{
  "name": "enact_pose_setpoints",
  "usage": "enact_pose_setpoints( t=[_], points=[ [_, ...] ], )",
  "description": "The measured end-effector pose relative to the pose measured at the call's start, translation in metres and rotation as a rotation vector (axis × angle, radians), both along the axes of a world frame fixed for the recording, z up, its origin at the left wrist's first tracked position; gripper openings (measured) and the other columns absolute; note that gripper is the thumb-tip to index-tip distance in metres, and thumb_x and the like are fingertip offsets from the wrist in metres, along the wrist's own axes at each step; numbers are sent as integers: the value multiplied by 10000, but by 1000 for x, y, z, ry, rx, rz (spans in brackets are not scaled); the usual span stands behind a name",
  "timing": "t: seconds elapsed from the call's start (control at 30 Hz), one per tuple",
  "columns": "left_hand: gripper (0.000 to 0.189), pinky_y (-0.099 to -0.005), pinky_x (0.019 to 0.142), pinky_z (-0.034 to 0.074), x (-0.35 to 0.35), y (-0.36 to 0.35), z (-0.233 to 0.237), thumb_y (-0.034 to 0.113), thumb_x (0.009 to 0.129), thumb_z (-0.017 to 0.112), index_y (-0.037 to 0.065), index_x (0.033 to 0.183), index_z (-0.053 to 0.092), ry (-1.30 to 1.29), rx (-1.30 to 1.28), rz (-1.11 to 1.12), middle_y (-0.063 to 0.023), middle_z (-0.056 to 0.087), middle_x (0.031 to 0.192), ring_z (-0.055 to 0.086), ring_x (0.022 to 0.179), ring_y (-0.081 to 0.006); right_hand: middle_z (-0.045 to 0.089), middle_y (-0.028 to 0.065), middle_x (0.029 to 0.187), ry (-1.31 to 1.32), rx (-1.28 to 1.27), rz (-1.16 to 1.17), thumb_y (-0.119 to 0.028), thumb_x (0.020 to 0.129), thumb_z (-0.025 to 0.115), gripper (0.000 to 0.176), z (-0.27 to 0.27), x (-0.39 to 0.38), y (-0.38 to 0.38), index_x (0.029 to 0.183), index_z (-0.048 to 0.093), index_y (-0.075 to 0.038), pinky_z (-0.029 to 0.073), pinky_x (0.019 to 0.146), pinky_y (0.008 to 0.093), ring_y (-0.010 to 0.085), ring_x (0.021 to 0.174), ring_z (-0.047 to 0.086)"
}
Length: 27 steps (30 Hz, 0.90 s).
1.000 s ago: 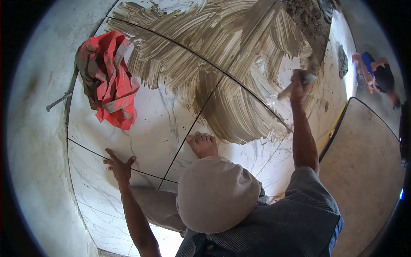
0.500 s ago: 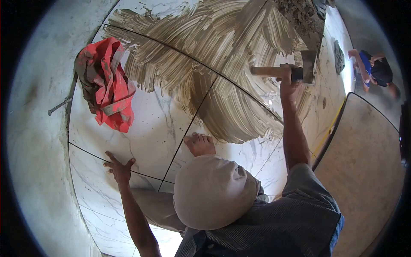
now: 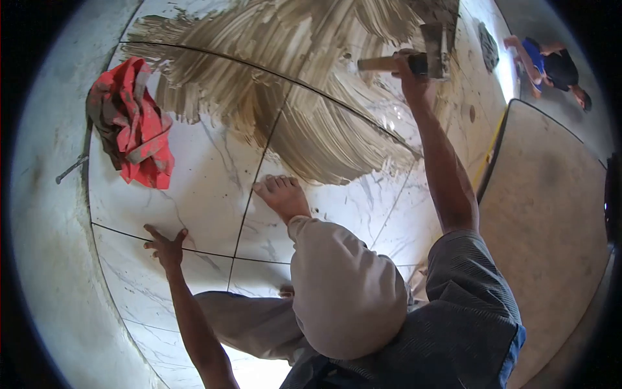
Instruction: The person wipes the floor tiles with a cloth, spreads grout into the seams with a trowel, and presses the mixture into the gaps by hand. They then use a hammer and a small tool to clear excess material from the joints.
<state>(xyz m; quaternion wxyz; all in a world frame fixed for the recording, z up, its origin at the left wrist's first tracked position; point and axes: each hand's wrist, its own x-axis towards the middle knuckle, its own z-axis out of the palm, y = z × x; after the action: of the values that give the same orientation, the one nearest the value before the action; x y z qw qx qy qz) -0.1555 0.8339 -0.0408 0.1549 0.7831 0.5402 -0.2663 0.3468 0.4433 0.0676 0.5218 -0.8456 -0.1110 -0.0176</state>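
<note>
My right hand [image 3: 409, 70] is wrapped round a trowel [image 3: 435, 53] with a wooden handle and a broad, dirty blade, at the right edge of the smeared tiles. Grey-brown paste [image 3: 330, 123] lies in curved streaks over the pale, marbled tiles. My left hand [image 3: 167, 247] rests with spread fingers on a tile beside a dark joint and holds nothing. Above it, by the wall, a crumpled red cloth [image 3: 139, 133] with grey stains lies on the floor.
My bare foot [image 3: 283, 196] stands just below the paste. A bolt-like metal piece [image 3: 71, 170] lies at the left edge. A large brown board [image 3: 551, 214] is on the right. Another person [image 3: 551, 68] is at the upper right, near a dark cloth [image 3: 488, 48].
The view has shifted, so floor, cloth and tiles appear further left and mostly higher. My right hand still holds the trowel, and my left hand stays spread on the tile. More of my foot shows.
</note>
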Motion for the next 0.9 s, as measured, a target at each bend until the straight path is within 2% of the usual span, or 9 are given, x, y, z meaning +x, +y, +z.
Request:
enact_pose_setpoints(
  t=[0.13, 0.3, 0.33, 0.4, 0.5, 0.73, 0.77, 0.8, 0.9],
  points=[
    [1181, -568, 932, 346, 5, -2, 4, 618, 618, 673, 158, 1404, -80, 44, -6, -36, -479, 94, 1276, 260, 1132, -633, 591, 71, 862, -437, -156, -57, -157, 805, 649, 238, 13, 4, -51, 963, 575, 5, 559, 576, 266, 156, 736, 611],
    [1185, -603, 935, 306, -2, 3, -4, 634, 618, 665, 153, 1404, -81, -14, -14, -40, -503, 100, 1249, 248, 1142, -630, 608, 111, 868, -79, 71, -175, -171, 772, 673, 268, 3, -16, -68, 934, 586, 25, 581, 593, 284, 177, 737, 626],
    [1185, -603, 935, 306, -3, 1, -5, 634, 618, 665, 153, 1404, -81, -18, -14, -56, -503, 100, 1249, 248, 1142, -630, 625, 99, 838, 74, -535, -364, -166, 756, 683, 248, 33, -43, -42, 902, 606, 18, 563, 599, 275, 160, 720, 627],
    [1199, -602, 942, 298, -4, 3, -6, 624, 606, 679, 153, 1403, -82, -43, -18, -23, -515, 90, 1240, 244, 1147, -628, 636, 58, 791, -30, -55, -180, -174, 750, 690, 222, 3, -28, -56, 877, 627, -4, 519, 596, 265, 136, 713, 624],
    [1201, -603, 944, 294, -4, 4, -5, 631, 606, 673, 155, 1402, -91, -69, -38, -20, -523, 74, 1235, 245, 1150, -625, 637, 47, 796, -208, -337, -128, -174, 752, 689, 206, 19, -24, -81, 881, 632, -24, 508, 600, 260, 124, 711, 620],
    [1220, -622, 939, 274, -8, 9, -12, 658, 600, 658, 150, 1397, -113, -18, -40, -36, -525, 66, 1238, 195, 1180, -620, 626, 82, 862, -147, -101, -240, -140, 783, 647, 211, 8, -24, -137, 954, 608, -23, 547, 605, 256, 155, 728, 622],
    [1223, -627, 941, 263, -10, 11, -15, 656, 599, 660, 146, 1397, -114, -34, -41, -49, -525, 67, 1239, 177, 1189, -618, 627, 85, 866, -141, -220, -192, -137, 778, 650, 218, -2, -26, -142, 959, 608, -21, 547, 604, 260, 167, 732, 627],
    [1226, -632, 944, 252, -12, 12, -17, 654, 598, 662, 143, 1397, -115, -53, -43, -59, -524, 68, 1240, 160, 1198, -615, 627, 88, 862, -332, -831, -271, -142, 773, 659, 221, 0, -41, -132, 957, 608, -29, 553, 602, 269, 171, 739, 628],
    [1229, -629, 947, 249, -10, 11, -11, 658, 598, 658, 137, 1395, -120, -84, -104, -42, -520, 68, 1245, 163, 1197, -616, 624, 90, 863, -37, -632, -337, -146, 769, 670, 223, 15, -49, -117, 954, 609, -38, 558, 604, 278, 170, 752, 625]
  ],
)
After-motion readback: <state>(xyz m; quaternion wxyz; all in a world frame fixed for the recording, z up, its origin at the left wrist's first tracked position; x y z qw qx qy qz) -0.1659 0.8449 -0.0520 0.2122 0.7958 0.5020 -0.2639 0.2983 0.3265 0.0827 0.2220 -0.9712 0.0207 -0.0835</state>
